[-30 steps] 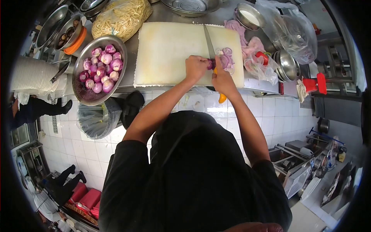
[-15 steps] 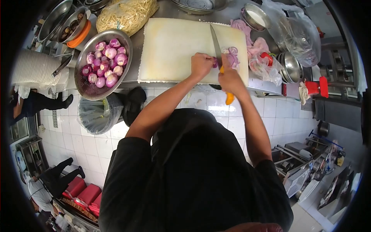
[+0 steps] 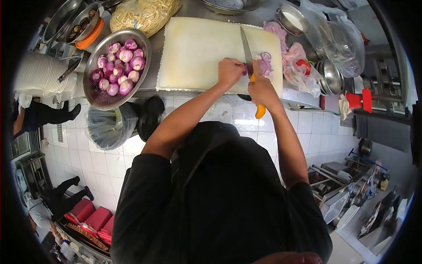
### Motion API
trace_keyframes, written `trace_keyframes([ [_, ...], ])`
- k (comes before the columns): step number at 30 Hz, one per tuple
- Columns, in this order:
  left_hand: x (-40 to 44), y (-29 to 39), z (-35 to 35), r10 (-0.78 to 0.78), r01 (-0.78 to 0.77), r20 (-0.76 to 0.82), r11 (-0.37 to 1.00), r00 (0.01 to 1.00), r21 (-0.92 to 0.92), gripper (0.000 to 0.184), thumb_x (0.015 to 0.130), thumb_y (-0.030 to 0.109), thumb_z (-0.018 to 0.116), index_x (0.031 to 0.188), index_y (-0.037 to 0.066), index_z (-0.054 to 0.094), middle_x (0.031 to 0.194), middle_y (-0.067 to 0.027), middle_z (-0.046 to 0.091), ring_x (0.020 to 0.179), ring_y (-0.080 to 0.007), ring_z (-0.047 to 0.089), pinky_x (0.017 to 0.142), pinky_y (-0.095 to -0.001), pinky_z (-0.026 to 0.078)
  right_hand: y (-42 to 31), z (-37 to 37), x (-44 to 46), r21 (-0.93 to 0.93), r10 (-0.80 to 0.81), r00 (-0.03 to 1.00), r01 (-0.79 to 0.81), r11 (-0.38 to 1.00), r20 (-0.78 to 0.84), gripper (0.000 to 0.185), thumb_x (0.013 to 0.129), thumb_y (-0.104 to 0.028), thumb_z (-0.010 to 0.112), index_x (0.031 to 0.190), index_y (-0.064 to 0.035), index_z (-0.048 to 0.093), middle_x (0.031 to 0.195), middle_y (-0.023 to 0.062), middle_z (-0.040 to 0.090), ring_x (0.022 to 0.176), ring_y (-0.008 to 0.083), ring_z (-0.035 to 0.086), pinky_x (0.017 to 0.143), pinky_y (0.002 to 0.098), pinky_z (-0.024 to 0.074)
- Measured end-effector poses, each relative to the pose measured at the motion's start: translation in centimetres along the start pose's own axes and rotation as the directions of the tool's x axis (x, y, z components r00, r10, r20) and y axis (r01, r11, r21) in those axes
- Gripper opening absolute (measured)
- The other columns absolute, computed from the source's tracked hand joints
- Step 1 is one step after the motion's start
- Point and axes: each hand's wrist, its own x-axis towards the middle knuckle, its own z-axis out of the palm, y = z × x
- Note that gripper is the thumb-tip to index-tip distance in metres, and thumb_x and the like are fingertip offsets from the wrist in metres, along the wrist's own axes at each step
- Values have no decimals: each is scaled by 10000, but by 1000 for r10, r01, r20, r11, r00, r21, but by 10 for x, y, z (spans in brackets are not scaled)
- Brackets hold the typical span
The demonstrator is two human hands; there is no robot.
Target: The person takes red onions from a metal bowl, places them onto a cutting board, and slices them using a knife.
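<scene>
On the white cutting board (image 3: 198, 48), my left hand (image 3: 230, 72) is closed on a piece of red onion (image 3: 245, 69), mostly hidden by the fingers. My right hand (image 3: 262, 91) grips a knife (image 3: 246, 46) by its yellow handle, the long blade pointing to the far side of the board. The blade stands right beside the onion piece. Just right of the blade lie sliced onion rings (image 3: 265, 64) in a small pile. A perforated steel colander (image 3: 94, 57) full of peeled red onions (image 3: 126, 56) rests left of the board.
A bag of noodle-like strips (image 3: 143, 17) sits at the back left. Pink cloths (image 3: 288, 48), a plastic bag with something red (image 3: 303, 72) and stacked steel bowls (image 3: 329, 77) are right of the board. A lined bin (image 3: 107, 127) stands below the colander. Other people (image 3: 48, 116) are at left.
Both hands and the knife stay at nearly the same spot by the onion. The whole view has shifted slightly.
</scene>
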Motion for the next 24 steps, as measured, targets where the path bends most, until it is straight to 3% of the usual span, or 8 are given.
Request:
trace_keyframes([
  [3,-2,10,-2,-55,55,-5,997,998,55,136,705,97,663,743,-6,743,627,-164,674,529,-228,651,545,-332,521,32,30,21,-145,-253,947,228,963,-195,766,828,-54,460,1530,-79,155,908,281,668,579,329,658,644,424,542],
  [6,2,0,1,-65,62,29,994,997,95,163,763,131,678,782,-16,745,683,-128,708,586,-149,664,583,-287,524,39,43,33,-152,-323,904,290,945,-280,765,830,-53,464,1531,-85,159,920,294,663,589,343,658,644,428,542],
  [9,4,-5,3,-14,14,2,1000,1000,9,143,704,105,662,759,5,748,647,-175,676,543,-260,658,559,-340,526,31,25,31,-63,-177,976,170,983,-129,766,833,-53,466,1534,-93,159,902,288,662,577,335,657,636,425,543],
  [12,-1,5,-1,-9,9,-3,995,1000,95,148,705,113,659,762,11,749,653,-169,680,556,-258,663,574,-344,530,0,-6,4,-3,-17,1000,17,1000,-6,763,837,-61,463,1536,-102,160,883,280,660,566,324,656,624,420,543],
  [15,2,-2,2,-18,18,-7,999,1000,51,154,706,117,655,767,13,751,660,-166,682,571,-258,669,589,-347,533,-7,-6,-4,30,25,999,-26,999,28,752,839,-63,456,1533,-86,166,877,279,657,560,316,657,621,421,543],
  [18,1,-3,1,27,-27,-10,998,1000,56,157,710,117,650,771,13,751,664,-165,684,570,-257,670,584,-340,533,9,12,5,-70,-75,996,71,995,-52,747,836,-60,448,1528,-63,166,898,280,659,568,316,660,625,424,543],
  [21,4,-5,1,-58,55,48,997,997,56,173,755,130,680,826,-12,749,713,-127,718,643,-154,695,617,-270,544,33,34,23,-151,-269,941,242,959,-206,749,831,-56,446,1523,-43,159,920,281,660,574,319,662,629,429,542],
  [24,2,7,-2,-62,55,42,989,997,137,176,759,134,671,819,-11,749,711,-119,718,631,-149,688,606,-268,539,40,45,40,-105,-272,931,254,962,-244,758,833,-59,458,1528,-61,155,925,265,665,585,313,666,624,424,544],
])
